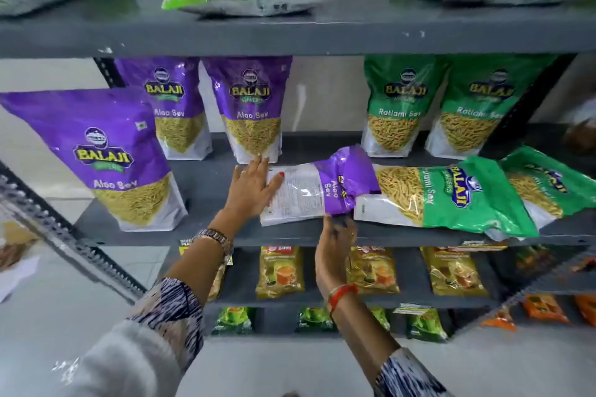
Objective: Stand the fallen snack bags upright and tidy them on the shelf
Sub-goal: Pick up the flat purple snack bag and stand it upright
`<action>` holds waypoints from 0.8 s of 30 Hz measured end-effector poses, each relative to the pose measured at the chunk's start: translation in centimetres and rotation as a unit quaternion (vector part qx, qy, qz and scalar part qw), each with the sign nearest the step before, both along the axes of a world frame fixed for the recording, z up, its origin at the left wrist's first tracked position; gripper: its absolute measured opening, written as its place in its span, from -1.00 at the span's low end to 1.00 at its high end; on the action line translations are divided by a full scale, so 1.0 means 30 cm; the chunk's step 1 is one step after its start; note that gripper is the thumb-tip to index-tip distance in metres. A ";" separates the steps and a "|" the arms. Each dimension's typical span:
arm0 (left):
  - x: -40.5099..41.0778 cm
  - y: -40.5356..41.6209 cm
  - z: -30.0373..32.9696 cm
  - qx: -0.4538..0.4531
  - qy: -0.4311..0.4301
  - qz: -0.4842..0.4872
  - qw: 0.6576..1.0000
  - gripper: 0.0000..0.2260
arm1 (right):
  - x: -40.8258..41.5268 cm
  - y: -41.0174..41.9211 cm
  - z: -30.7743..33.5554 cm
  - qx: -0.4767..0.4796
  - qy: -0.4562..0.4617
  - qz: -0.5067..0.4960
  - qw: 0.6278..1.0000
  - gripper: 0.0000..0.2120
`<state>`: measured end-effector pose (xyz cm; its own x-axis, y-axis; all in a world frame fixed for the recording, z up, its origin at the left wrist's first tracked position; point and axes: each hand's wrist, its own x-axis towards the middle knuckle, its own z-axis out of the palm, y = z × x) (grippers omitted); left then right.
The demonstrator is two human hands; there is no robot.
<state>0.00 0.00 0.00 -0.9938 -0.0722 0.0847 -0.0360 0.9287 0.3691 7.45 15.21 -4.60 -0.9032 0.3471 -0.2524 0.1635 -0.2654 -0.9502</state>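
Note:
A purple Aloo Sev bag (317, 185) lies on its side on the grey middle shelf (206, 184), back label up. My left hand (253, 185) rests flat on the bag's left end, thumb on the label. My right hand (337, 243) touches the bag's front edge from below, fingers curled at it. To the right, two green Ratlami Sev bags (451, 200) (548, 185) lie fallen, overlapping. Three purple bags stand upright: one at the front left (106, 158), two at the back (171, 106) (254, 109). Two green bags stand at the back right (400, 106) (477, 106).
The shelf above (290, 35) holds flat white-and-green bags. Lower shelves carry small yellow packets (280, 271), green packets (235, 319) and orange packets (545, 306). A perforated metal upright (64, 242) slants at the left. The floor below is pale.

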 end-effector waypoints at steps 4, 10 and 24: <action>-0.154 0.015 0.033 0.000 -0.047 -0.012 0.999 -0.57 | -0.104 -0.020 0.007 -0.141 -0.055 -0.048 0.987 -0.85; -0.358 0.095 0.068 0.068 -0.218 -0.068 0.971 -0.62 | -0.153 -0.025 0.011 -0.153 -0.079 -0.060 0.983 -0.95; -0.163 -0.031 0.102 0.388 -0.059 0.057 0.918 -0.81 | -0.159 0.060 0.062 -0.123 -0.029 -0.007 0.992 -0.78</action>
<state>-4.89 -0.93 3.06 -0.9751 -0.1687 -0.1439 -0.1986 0.3757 0.9052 2.68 17.00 -2.73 -0.8800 0.2819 -0.3823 0.2102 -0.4906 -0.8456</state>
